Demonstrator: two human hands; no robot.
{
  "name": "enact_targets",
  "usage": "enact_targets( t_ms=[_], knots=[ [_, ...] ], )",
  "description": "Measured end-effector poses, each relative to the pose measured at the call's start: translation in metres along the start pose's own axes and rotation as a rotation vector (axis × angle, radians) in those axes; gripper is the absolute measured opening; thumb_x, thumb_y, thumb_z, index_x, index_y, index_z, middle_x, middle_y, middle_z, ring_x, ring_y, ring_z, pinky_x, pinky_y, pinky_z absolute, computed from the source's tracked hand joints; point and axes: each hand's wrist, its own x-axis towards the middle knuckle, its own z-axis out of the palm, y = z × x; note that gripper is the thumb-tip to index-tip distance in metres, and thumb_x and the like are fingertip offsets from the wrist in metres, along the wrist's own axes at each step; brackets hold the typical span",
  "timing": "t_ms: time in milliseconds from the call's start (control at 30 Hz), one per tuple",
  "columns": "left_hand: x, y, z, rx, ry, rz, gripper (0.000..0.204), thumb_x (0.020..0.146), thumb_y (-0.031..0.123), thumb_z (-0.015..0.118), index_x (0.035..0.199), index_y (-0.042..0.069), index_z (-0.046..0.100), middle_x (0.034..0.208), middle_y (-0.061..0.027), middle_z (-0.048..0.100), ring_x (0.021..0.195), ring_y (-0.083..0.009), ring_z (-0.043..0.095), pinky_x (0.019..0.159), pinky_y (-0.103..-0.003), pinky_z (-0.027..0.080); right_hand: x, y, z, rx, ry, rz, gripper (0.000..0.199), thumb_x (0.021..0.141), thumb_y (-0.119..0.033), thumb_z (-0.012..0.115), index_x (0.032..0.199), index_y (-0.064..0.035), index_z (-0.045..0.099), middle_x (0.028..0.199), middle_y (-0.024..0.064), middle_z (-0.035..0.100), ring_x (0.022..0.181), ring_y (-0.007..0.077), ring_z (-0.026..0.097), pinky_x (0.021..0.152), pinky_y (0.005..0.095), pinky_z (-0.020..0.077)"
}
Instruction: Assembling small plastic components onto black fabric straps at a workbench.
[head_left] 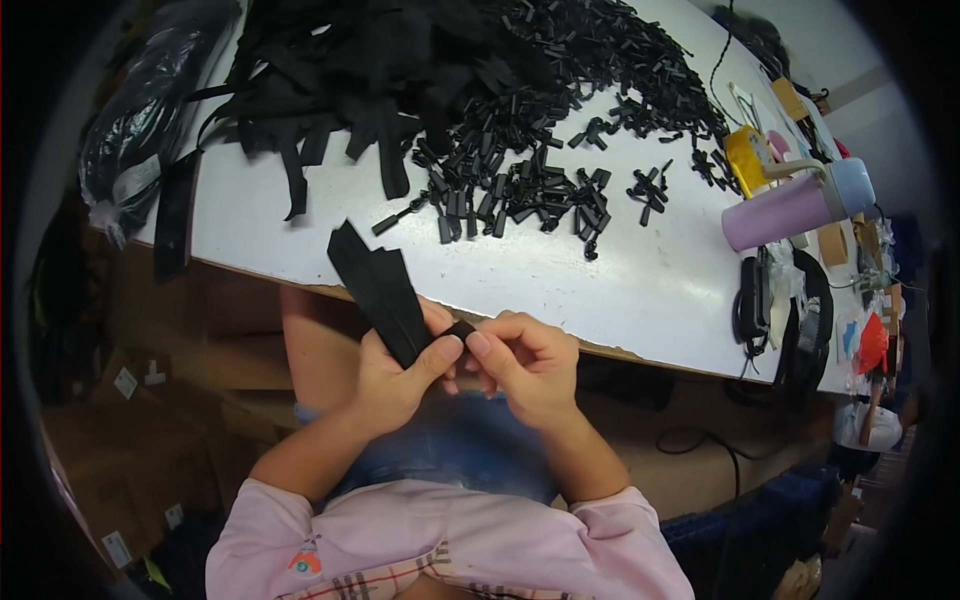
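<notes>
Just off the table's front edge, my left hand [392, 388] is closed around a bundle of black fabric strips [375, 285] that fans out up and to the left. Its thumb presses on a short dark strip end [459, 331] between the hands. From the other side, my right hand [538, 372] pinches that same end between thumb and fingers. Whether a small part sits inside the pinch cannot be seen. Beyond the hands lies a heap of small black plastic pieces [520, 190], some with thin links. A large pile of loose black strips [370, 60] spreads to its left.
The white table [300, 235] has a worn front edge. At the right stand a lilac bottle [775, 212], a yellow packet [745, 160] and a tape roll [832, 244]. A clear plastic bag [140, 130] lies far left. Cardboard boxes [130, 440] sit below left; another person [868, 425] appears far right.
</notes>
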Motion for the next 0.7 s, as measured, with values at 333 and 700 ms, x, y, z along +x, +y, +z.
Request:
enact_targets(
  t_ms=[333, 700],
  knots=[
    [-0.006, -0.004, 0.0, 0.577, -0.031, 0.395, 0.014, 0.076, 0.001, 0.056, 0.089, 0.005, 0.056, 0.083, -0.0053, 0.049, 0.069, -0.0139, 0.05, 0.059, -0.024, 0.042, -0.008, 0.009, -0.01, 0.273, -0.023, 0.184, 0.005, 0.079, -0.005, 0.054, 0.078, 0.0004, 0.053, 0.058, 0.0031, 0.052, 0.044, 0.0039, 0.044, 0.038, 0.0156, 0.0335],
    [-0.001, 0.001, 0.001, -0.094, -0.011, -0.1, 0.019, 0.082, 0.011, 0.05, 0.095, -0.002, 0.046, 0.075, -0.007, 0.05, 0.064, -0.0117, 0.053, 0.053, -0.028, 0.05, 0.019, -0.006, -0.047, -1.356, 0.516, -0.568, 0.025, 0.068, -0.008, 0.061, 0.09, -0.0025, 0.054, 0.08, 0.0125, 0.054, 0.071, 0.0287, 0.051, 0.059, 0.0333, 0.0429]
  ],
)
